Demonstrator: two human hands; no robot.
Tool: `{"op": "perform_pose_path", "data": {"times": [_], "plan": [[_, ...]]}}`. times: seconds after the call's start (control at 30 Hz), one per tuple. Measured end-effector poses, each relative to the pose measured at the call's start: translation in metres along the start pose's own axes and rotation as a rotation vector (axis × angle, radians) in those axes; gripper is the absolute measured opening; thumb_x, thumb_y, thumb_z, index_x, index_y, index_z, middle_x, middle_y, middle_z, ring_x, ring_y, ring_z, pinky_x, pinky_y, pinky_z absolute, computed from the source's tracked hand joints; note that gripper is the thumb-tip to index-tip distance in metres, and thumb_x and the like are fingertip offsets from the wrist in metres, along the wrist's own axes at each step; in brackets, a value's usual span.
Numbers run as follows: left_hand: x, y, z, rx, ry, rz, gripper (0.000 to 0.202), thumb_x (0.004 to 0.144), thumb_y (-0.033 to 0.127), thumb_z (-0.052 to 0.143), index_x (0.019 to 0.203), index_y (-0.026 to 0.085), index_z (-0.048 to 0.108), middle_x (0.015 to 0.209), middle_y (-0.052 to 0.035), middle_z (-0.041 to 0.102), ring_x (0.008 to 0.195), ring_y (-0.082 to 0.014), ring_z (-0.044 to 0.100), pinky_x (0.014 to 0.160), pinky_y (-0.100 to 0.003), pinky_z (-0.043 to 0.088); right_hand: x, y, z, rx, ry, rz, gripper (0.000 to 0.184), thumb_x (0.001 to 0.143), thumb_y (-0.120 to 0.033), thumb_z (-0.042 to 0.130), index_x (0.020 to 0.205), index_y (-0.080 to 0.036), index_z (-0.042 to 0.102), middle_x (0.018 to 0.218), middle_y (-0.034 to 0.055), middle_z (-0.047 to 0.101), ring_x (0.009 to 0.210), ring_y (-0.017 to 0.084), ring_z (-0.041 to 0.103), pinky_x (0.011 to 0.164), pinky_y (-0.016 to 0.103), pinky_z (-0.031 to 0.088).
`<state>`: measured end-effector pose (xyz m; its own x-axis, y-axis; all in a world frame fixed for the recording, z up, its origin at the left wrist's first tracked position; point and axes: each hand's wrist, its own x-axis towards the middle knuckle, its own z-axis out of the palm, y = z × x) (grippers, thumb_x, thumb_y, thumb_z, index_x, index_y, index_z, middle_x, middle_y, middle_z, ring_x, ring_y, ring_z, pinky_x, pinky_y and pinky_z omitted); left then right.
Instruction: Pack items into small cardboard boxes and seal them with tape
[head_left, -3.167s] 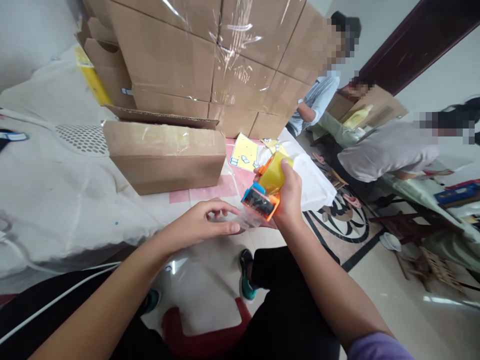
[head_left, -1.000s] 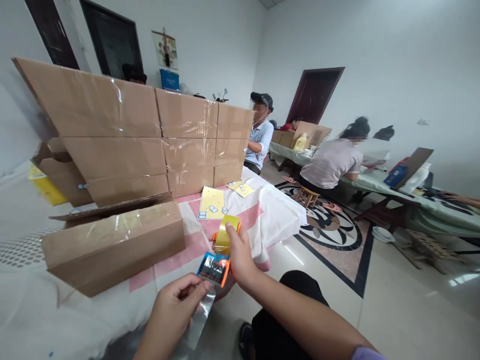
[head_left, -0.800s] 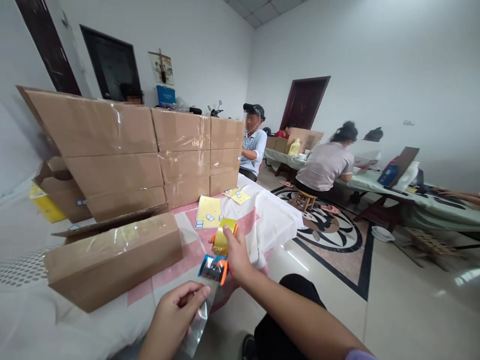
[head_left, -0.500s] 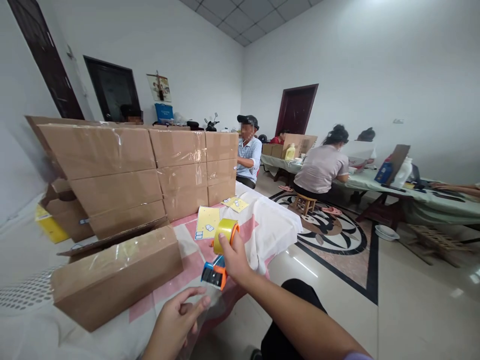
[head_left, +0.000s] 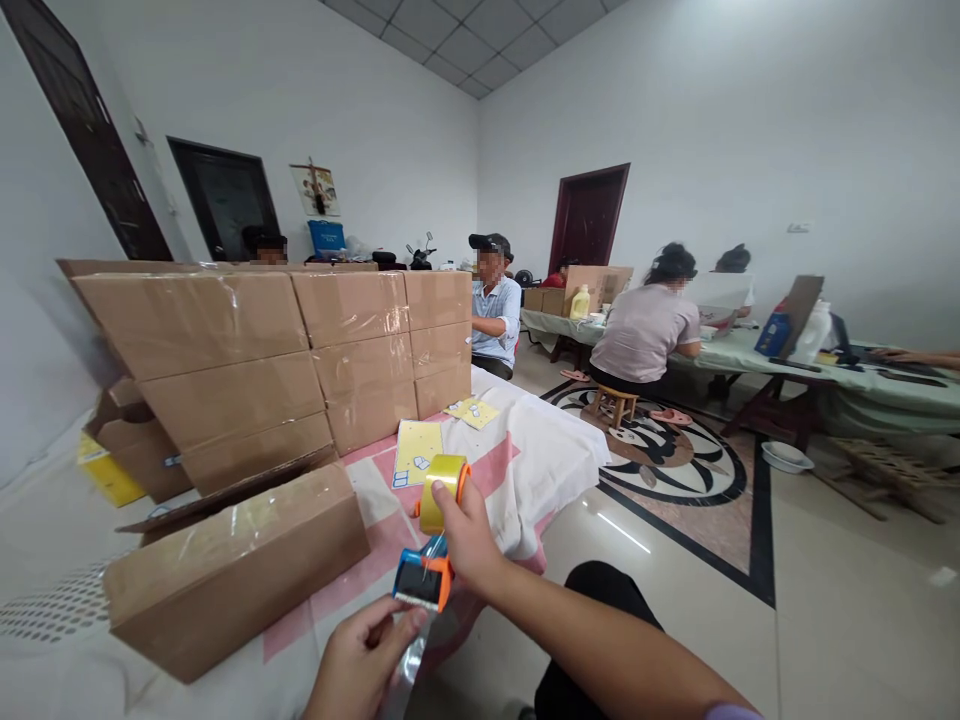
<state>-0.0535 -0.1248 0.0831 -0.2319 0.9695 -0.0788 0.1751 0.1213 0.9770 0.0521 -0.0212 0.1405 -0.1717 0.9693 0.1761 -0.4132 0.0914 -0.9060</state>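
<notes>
My right hand (head_left: 471,538) grips a blue and orange tape dispenser (head_left: 421,582), fitted with a yellowish tape roll (head_left: 433,505). Below its cutting edge hangs a strip of clear tape (head_left: 409,662). My left hand (head_left: 364,655) is closed, thumb and fingers pinching the tape just under the dispenser. To the left of both hands lies a long cardboard box (head_left: 240,575), its back flap standing up. Behind the tape roll, a yellow printed card (head_left: 417,448) lies on the pink and white tablecloth (head_left: 367,570).
Stacked cardboard boxes (head_left: 225,370) wall off the table's far left side. Another yellow printed piece (head_left: 474,412) lies beyond the card. A person in a light blue shirt (head_left: 499,310) sits behind the stack. Across the room, a person on a wooden stool (head_left: 615,402) faces another table.
My left hand has come up to the dispenser and closed on the tape, and a clear strip now hangs down from it. The dispenser has shifted slightly down and left in view.
</notes>
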Motion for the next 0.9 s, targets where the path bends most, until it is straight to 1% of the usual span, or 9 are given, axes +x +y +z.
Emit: {"op": "perform_pose_path", "data": {"times": [0.13, 0.23, 0.37, 0.47, 0.53, 0.73, 0.83, 0.9], "plan": [[0.0, -0.002, 0.0, -0.003, 0.025, -0.01, 0.066, 0.059, 0.08, 0.068, 0.071, 0.015, 0.071, 0.045, 0.0037, 0.04, 0.043, -0.0108, 0.032, 0.044, -0.024, 0.027, -0.001, 0.003, 0.001, 0.05, 0.03, 0.073, 0.039, 0.084, -0.053, 0.065, 0.097, -0.018, 0.055, 0.073, 0.0005, 0.069, 0.064, 0.016, 0.067, 0.061, 0.026, 0.053], [-0.001, -0.004, 0.002, -0.021, 0.069, 0.009, 0.065, 0.061, 0.077, 0.069, 0.071, 0.014, 0.072, 0.045, 0.0037, 0.04, 0.044, -0.0104, 0.032, 0.045, -0.023, 0.028, -0.003, 0.004, 0.001, 0.052, 0.055, 0.105, 0.039, 0.083, -0.054, 0.064, 0.096, -0.018, 0.054, 0.069, 0.0001, 0.068, 0.06, 0.016, 0.065, 0.057, 0.026, 0.05], [0.001, -0.015, 0.003, -0.025, 0.083, 0.035, 0.064, 0.064, 0.077, 0.068, 0.07, 0.013, 0.072, 0.048, 0.0026, 0.044, 0.046, -0.011, 0.037, 0.046, -0.023, 0.027, -0.003, 0.003, 0.0, 0.066, 0.068, 0.124, 0.042, 0.08, -0.055, 0.066, 0.097, -0.018, 0.054, 0.068, -0.0003, 0.067, 0.058, 0.016, 0.064, 0.057, 0.027, 0.05], [0.003, -0.021, 0.002, 0.024, 0.099, 0.065, 0.062, 0.067, 0.077, 0.066, 0.064, 0.014, 0.067, 0.048, 0.002, 0.046, 0.049, -0.0124, 0.04, 0.049, -0.023, 0.029, -0.004, 0.003, 0.001, 0.073, 0.068, 0.122, 0.042, 0.08, -0.054, 0.066, 0.1, -0.018, 0.054, 0.07, -0.0003, 0.068, 0.06, 0.016, 0.065, 0.058, 0.027, 0.05], [0.003, -0.022, 0.001, 0.064, 0.121, 0.082, 0.062, 0.068, 0.077, 0.065, 0.059, 0.016, 0.062, 0.048, 0.002, 0.045, 0.051, -0.0132, 0.042, 0.05, -0.023, 0.03, -0.004, 0.003, 0.001, 0.062, 0.074, 0.135, 0.041, 0.081, -0.053, 0.063, 0.099, -0.018, 0.054, 0.069, -0.0002, 0.068, 0.061, 0.016, 0.065, 0.058, 0.027, 0.05], [0.001, -0.018, -0.001, 0.167, 0.164, 0.099, 0.065, 0.071, 0.082, 0.057, 0.062, 0.017, 0.062, 0.049, 0.0035, 0.044, 0.05, -0.0124, 0.038, 0.054, -0.024, 0.033, -0.005, 0.006, 0.002, 0.082, 0.13, 0.205, 0.036, 0.08, -0.049, 0.061, 0.097, -0.019, 0.051, 0.065, -0.0021, 0.066, 0.056, 0.016, 0.064, 0.054, 0.026, 0.048], [0.003, -0.021, -0.004, 0.213, 0.17, 0.118, 0.067, 0.072, 0.083, 0.053, 0.061, 0.017, 0.06, 0.049, 0.0033, 0.044, 0.052, -0.0129, 0.04, 0.055, -0.023, 0.033, -0.004, 0.008, 0.002, 0.088, 0.145, 0.228, 0.036, 0.08, -0.05, 0.059, 0.096, -0.02, 0.049, 0.062, -0.0029, 0.065, 0.054, 0.016, 0.063, 0.052, 0.027, 0.047], [0.007, -0.026, -0.007, 0.245, 0.142, 0.132, 0.067, 0.073, 0.083, 0.051, 0.06, 0.018, 0.059, 0.049, 0.0028, 0.045, 0.052, -0.0136, 0.043, 0.054, -0.023, 0.033, -0.004, 0.009, 0.002, 0.076, 0.135, 0.22, 0.034, 0.081, -0.05, 0.059, 0.096, -0.021, 0.05, 0.063, -0.0023, 0.065, 0.054, 0.017, 0.063, 0.052, 0.027, 0.046]]}}
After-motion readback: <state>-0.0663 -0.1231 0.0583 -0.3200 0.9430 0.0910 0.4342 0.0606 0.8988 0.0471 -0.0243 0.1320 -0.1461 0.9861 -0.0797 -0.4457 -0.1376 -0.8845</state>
